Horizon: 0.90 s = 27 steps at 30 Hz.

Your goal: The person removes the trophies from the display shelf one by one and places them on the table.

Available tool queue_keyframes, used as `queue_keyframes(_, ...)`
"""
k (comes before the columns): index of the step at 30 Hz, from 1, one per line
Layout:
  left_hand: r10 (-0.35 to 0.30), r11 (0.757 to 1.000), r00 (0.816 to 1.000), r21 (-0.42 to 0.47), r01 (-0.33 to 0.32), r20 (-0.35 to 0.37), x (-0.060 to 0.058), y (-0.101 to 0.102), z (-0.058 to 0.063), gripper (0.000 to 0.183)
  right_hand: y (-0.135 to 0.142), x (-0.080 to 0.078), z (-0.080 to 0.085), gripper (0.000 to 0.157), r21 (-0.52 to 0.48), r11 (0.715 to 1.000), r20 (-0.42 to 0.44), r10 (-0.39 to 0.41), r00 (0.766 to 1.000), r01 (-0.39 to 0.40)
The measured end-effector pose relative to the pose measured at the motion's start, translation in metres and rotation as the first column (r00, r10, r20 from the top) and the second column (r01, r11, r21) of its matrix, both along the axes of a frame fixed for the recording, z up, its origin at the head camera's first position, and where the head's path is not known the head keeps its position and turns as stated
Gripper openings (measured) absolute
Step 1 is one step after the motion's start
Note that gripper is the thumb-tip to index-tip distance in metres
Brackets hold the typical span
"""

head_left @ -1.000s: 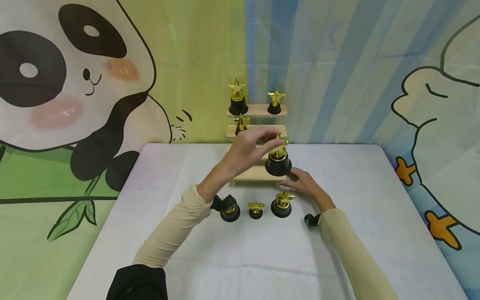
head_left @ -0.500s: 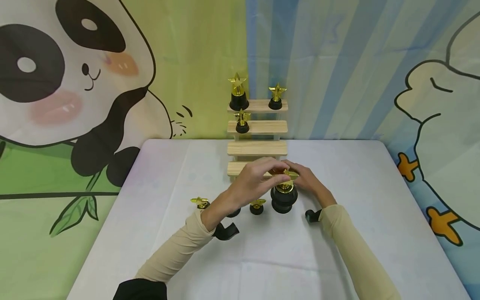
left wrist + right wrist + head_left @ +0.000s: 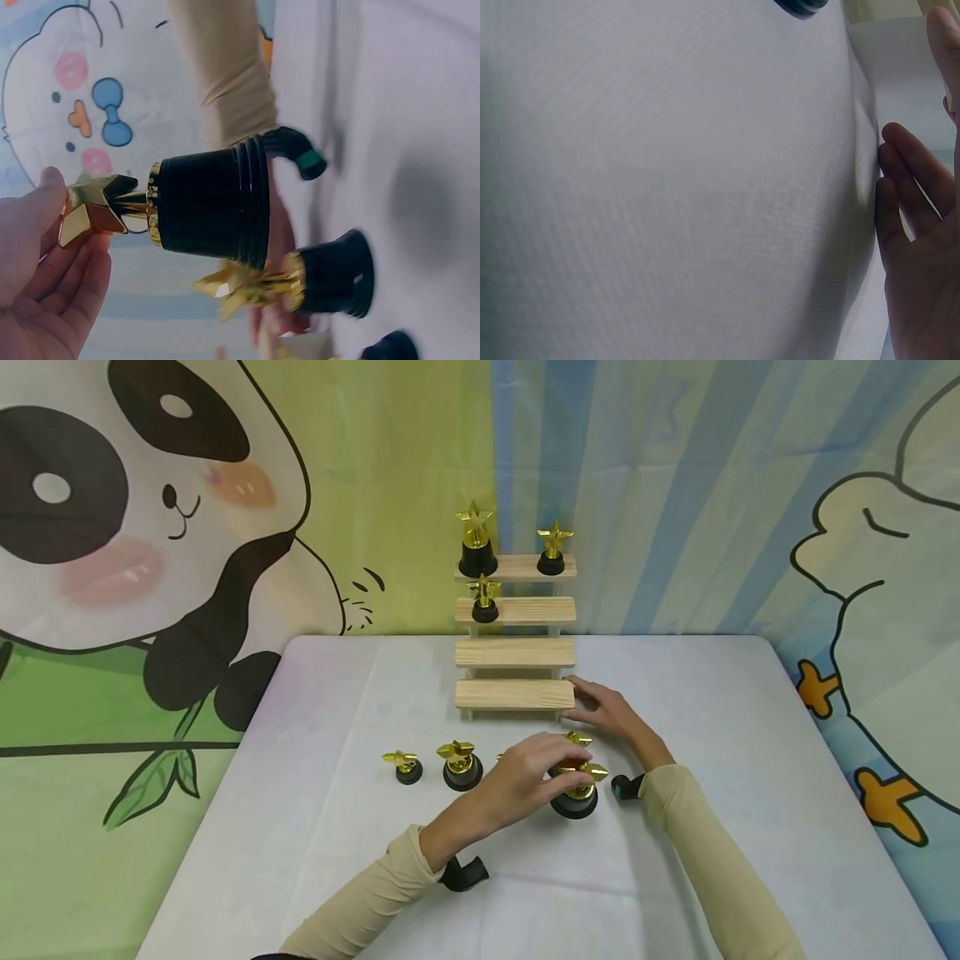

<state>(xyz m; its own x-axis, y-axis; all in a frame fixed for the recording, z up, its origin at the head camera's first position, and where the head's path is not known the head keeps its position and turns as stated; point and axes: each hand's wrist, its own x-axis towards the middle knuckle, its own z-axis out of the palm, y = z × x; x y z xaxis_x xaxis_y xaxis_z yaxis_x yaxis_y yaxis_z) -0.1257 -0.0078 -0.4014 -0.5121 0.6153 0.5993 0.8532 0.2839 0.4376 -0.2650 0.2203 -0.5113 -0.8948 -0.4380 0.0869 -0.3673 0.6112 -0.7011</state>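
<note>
My left hand grips a trophy by its gold star, above the table. In the left wrist view this trophy lies sideways across the picture, its black base apart from the white cloth. My right hand is at the right end of the lowest step of a wooden step shelf; its fingers look straight and hold nothing. Another star trophy stands behind the held one, partly hidden in the head view. A small trophy is mostly covered by my left hand.
Left of my left hand stand a small trophy and a larger trophy. On the shelf's top step are a tall trophy and a small trophy; another trophy is one step lower. A printed cloth hangs behind.
My left hand has brought the held trophy down and toward the front, from before the shelf to over the front row. My right hand stays by the shelf's right end.
</note>
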Motion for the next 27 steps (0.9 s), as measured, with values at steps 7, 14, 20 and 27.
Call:
queue_keyframes(7, 0.013, 1.000, 0.999, -0.021, -0.012, 0.045, 0.010, 0.006, -0.036, 0.023, -0.001, 0.001, -0.001, 0.073, -0.002, 1.000, -0.015, -0.001, 1.000, 0.001)
queue_keyframes(14, 0.058, 0.997, 0.997, -0.057, -0.055, 0.051, 0.013, 0.008, -0.057, 0.022, -0.001, 0.001, 0.001, 0.073, -0.013, 1.000, -0.012, -0.003, 1.000, 0.002)
queue_keyframes(20, 0.054, 0.998, 0.997, -0.039, -0.052, 0.061, 0.013, 0.012, -0.068, 0.022, -0.002, 0.001, 0.001, 0.072, -0.020, 1.000, -0.009, -0.001, 1.000, 0.000)
queue_keyframes(27, 0.067, 0.997, 0.996, -0.046, -0.064, 0.054, 0.015, 0.015, -0.071, 0.022, -0.002, 0.001, 0.001, 0.073, -0.002, 1.000, -0.014, -0.005, 1.000, 0.005)
